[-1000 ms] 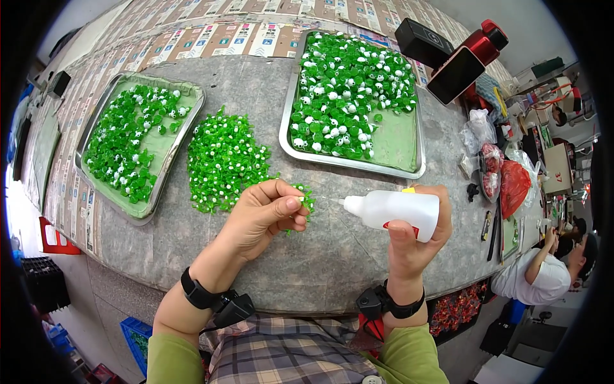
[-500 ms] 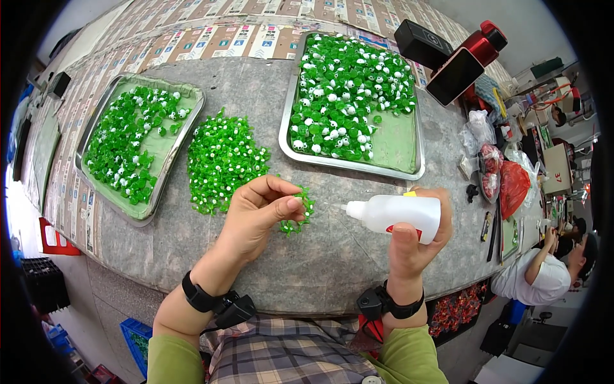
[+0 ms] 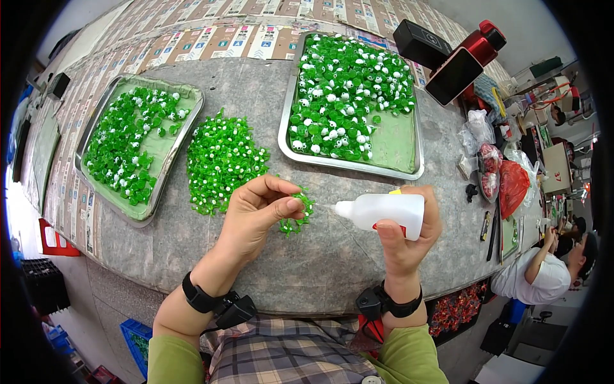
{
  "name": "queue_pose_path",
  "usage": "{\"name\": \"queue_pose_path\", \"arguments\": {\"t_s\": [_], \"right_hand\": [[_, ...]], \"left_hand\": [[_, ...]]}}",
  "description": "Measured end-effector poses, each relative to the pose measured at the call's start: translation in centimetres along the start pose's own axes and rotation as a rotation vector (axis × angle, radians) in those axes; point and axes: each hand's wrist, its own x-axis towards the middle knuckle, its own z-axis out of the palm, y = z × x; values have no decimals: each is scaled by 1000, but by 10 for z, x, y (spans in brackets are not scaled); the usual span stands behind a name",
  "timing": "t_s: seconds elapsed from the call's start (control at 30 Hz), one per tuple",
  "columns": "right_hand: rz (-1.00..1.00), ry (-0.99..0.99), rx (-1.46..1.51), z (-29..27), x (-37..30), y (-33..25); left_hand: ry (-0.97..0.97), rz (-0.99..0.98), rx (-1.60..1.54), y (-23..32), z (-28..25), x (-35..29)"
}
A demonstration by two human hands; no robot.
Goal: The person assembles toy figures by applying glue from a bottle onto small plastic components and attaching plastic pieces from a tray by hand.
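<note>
My left hand [image 3: 259, 208] is closed in a pinch of thumb and forefinger. What sits between the fingertips is too small to make out; bits of green show right beside them. A few small green plastic pieces [image 3: 291, 226] lie on the table just past those fingertips. Wrapped in my right hand [image 3: 416, 237] is a white squeeze bottle [image 3: 387, 214] with a thin needle-like nozzle, tipped sideways. Its nozzle points left and ends close to the left fingertips; whether it touches anything cannot be told.
A heap of green pieces with white dots [image 3: 224, 160] lies left of centre. Metal trays hold green pieces with white balls: one at the left [image 3: 150, 214], one at the back [image 3: 352, 165]. A phone [image 3: 454, 75], a red bottle [image 3: 483, 43] and plastic bags [image 3: 513, 189] are at the right.
My right hand has moved left with the squeeze bottle, bringing the nozzle nearer to the left fingertips. The left hand has barely moved.
</note>
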Motion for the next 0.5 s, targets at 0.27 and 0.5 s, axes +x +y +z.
{"name": "queue_pose_path", "arguments": {"t_s": [0.27,0.5], "right_hand": [[286,184,255,-44,21,6],[518,135,90,-92,0,50]], "left_hand": [[45,-10,-4,1,-1,-1],[50,-2,-1,2,2,-2]]}}
